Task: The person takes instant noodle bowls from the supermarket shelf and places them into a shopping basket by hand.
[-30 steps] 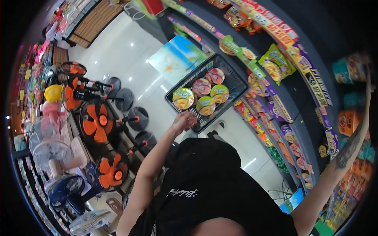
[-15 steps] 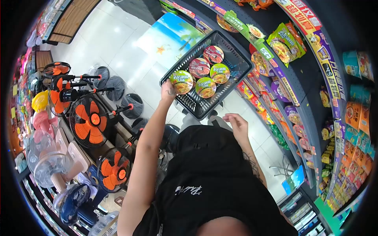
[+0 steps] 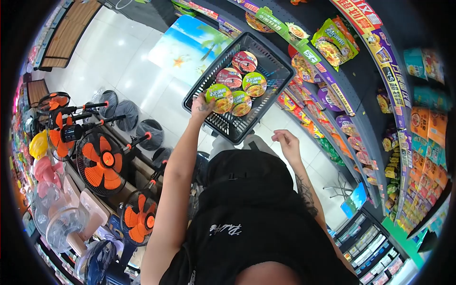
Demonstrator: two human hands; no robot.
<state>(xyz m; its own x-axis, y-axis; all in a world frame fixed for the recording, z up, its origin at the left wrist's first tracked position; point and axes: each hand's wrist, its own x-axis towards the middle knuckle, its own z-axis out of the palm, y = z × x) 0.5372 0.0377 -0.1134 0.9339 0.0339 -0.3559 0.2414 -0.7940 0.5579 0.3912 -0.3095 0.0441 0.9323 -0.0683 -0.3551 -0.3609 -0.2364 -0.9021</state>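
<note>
Our left hand point(image 3: 202, 107) bends around the near left corner of the black plastic basket with many holes point(image 3: 262, 105), right beside a round, green-topped cup point(image 3: 220, 99); we can't tell if they touch. The basket's long way points away from us, toward the right. Our right hand point(image 3: 288, 143), loosely curled and holding nothing, is apart from the basket.

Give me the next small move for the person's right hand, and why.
I'd probably bring the bare right hand to the near rim of the black slatted plastic basket: that hand looks empty and is apart from the basket, while only the bare left hand is at the rim, and round green- and red-lidded bowls lie inside.
</note>
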